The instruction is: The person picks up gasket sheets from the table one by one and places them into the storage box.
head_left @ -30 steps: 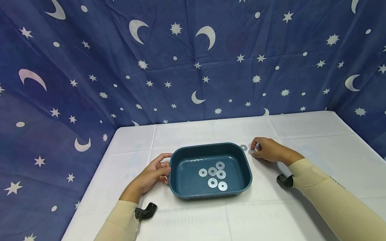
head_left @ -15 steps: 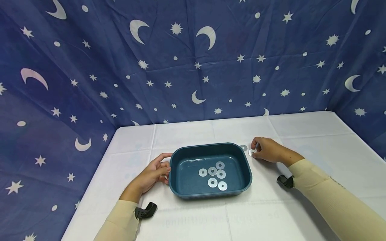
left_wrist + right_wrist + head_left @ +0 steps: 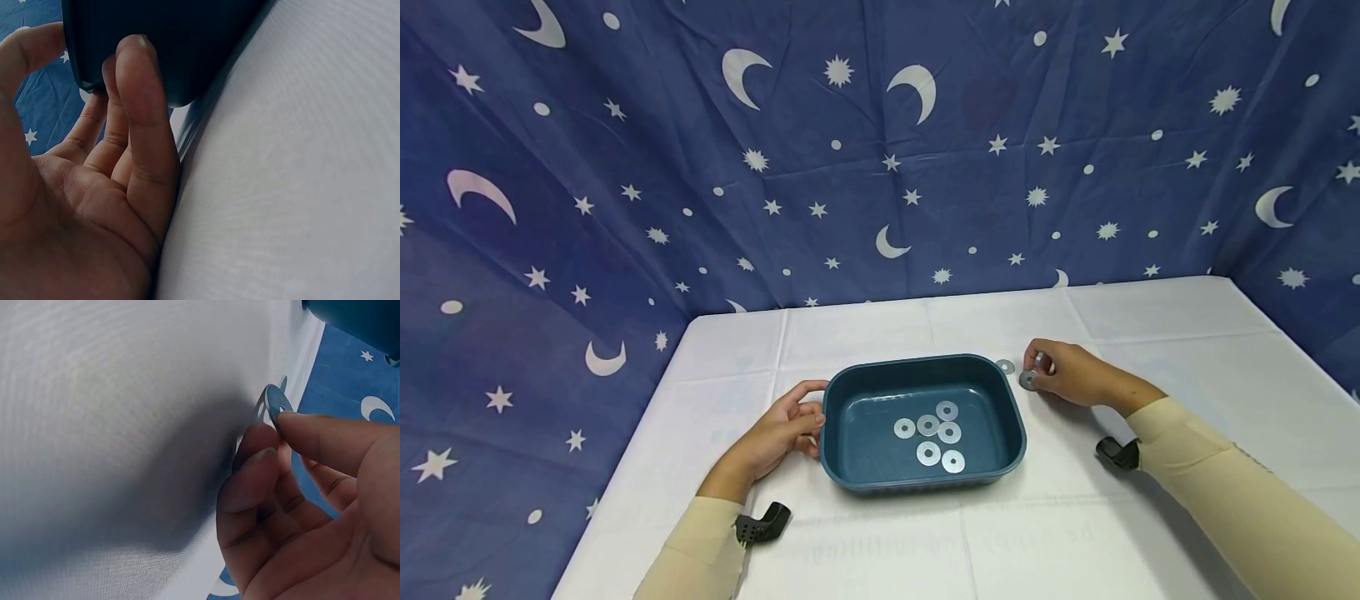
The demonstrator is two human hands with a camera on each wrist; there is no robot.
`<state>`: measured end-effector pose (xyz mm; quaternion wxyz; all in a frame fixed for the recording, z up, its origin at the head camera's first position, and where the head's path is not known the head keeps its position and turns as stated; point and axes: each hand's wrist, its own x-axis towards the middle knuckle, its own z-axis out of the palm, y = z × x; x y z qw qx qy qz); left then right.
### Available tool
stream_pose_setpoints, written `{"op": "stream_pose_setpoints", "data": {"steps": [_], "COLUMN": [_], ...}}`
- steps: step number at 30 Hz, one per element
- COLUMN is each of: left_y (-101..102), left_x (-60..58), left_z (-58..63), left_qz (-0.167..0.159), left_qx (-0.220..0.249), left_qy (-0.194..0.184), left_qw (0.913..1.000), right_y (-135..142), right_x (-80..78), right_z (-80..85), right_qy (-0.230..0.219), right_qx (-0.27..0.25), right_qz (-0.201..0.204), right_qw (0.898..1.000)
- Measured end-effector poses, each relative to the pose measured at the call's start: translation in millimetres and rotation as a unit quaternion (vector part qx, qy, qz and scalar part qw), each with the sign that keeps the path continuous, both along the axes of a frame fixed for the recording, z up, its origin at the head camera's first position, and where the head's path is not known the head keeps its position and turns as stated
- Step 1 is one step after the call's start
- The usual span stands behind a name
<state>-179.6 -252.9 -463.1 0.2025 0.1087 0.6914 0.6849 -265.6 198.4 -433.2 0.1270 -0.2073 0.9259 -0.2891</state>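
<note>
The teal plastic tub (image 3: pixel 865 471) holds several flat metal washers (image 3: pixel 928 453) on its floor. My left hand (image 3: pixel 781 433) rests against the tub's left end, its loosely bent fingers touching the outer wall; in the left wrist view the fingertips (image 3: pixel 134 50) lie along that wall. Right of the tub, my right hand (image 3: pixel 1066 373) pinches a washer (image 3: pixel 275 403) between thumb and finger. That washer is tilted, near the cloth. A greyish piece shows between the same fingers in the head view, too small to name. Another washer (image 3: pixel 1006 367) lies by the tub's right corner.
White cloth (image 3: pixel 895 542) with creases and faint mirrored lettering covers the table. A blue curtain (image 3: pixel 820 167) with moons and stars hangs behind and at both sides. Black wrist devices (image 3: pixel 763 523) sit at both cuffs.
The washer at my right fingertips has tilted and looks darker. My right fingers have risen slightly, and the right forearm has shifted a little to the right. The left hand stays in place.
</note>
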Motion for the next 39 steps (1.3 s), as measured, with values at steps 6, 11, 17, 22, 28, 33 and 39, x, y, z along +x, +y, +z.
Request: {"op": "stream_pose_setpoints", "data": {"steps": [6,11,17,22,28,33,39], "left_y": [0.1,0.3,0.4,0.1,-0.2,-0.4,-0.2], "left_x": [-0.1,-0.2,-1.7,-1.3,-0.7,-1.1,-0.7], "left_z": [-0.4,-0.7,-1.1,-0.9,-0.8,-0.8,-1.3], "left_qz": [-0.002,-0.003,-0.006,-0.003,-0.004,-0.005,-0.007], "left_qx": [0.002,0.0,-0.002,-0.004,-0.001,-0.002,0.002], "left_qy": [0.005,0.004,0.005,0.003,0.002,0.004,0.006], "left_qw": [1.0,1.0,1.0,1.0,1.0,1.0,1.0], "right_y": [1.7,3.0,6.2,6.3,0.5,-11.2,-30.6], "right_x": [1.8,5.5,12.4,16.5,21.6,26.5,28.6], "right_z": [1.5,6.0,16.3,25.5,43.1,58.6,71.2], "right_qy": [-0.014,-0.04,-0.053,-0.05,-0.056,-0.047,-0.042], "right_qx": [-0.025,-0.044,-0.079,-0.098,-0.122,-0.136,-0.142], "right_qz": [0.007,0.006,0.004,0.014,0.019,0.033,0.057], "right_qw": [1.0,0.998,0.996,0.994,0.991,0.989,0.987]}}
